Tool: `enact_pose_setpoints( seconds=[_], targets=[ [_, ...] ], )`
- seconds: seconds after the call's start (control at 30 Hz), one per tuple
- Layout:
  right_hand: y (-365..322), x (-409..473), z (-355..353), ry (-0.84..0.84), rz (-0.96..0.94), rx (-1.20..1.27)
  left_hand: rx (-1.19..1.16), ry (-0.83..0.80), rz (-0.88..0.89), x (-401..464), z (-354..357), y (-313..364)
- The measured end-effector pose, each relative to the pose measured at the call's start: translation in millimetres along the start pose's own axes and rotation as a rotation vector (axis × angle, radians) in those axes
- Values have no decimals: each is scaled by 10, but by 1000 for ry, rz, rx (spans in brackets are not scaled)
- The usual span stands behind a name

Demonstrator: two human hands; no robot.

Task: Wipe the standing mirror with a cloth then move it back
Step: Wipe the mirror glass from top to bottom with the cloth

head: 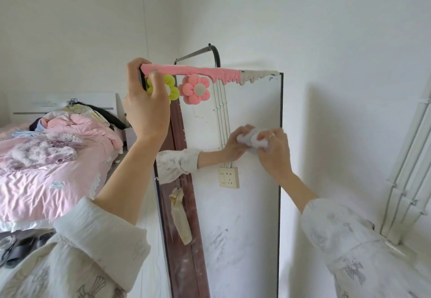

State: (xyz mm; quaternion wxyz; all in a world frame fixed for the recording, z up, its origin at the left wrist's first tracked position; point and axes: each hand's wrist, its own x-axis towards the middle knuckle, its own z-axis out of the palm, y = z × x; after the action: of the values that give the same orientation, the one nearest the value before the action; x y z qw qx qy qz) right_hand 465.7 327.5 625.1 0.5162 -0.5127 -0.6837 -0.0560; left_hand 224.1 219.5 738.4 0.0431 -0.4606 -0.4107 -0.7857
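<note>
While upright mirror (245, 204), left hand (145, 108) gripping top, right hand (271, 148) seemingly clutching cloth (253, 138).

Pink trim (186, 70) tops the black-framed mirror (245, 204), with pink (195, 89) and yellow flowers (171, 91).

Glossy glass fills the standing mirror (245, 204), its surface dulled by grey smears and streaks inside a thin dark frame, probably metal. A soft white cloth (253, 138) is crumpled against the glass. Along the top edge runs matt pink trim (186, 70) with a foamy, dripping texture, above two plush fabric flowers (196, 89). Nearby, the bed (46, 169) wears smooth pink bedding with a slight satin sheen.
</note>
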Motion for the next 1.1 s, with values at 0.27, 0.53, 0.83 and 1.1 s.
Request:
enact_pose_setpoints(
  seconds=[0.27,0.53,0.83,1.1],
  targets=[
    [-114,574,-308,96,-50,-111,4,-14,-65,-67,133,36],
    [-271,1089,-453,161,23,-50,-3,-1,-68,-60,134,21],
    [117,675,-461,73,138,-170,-11,-10,-80,-64,116,42],
    [-182,1232,-593,59,22,-111,-2,-3,-77,-72,134,58]
  ],
)
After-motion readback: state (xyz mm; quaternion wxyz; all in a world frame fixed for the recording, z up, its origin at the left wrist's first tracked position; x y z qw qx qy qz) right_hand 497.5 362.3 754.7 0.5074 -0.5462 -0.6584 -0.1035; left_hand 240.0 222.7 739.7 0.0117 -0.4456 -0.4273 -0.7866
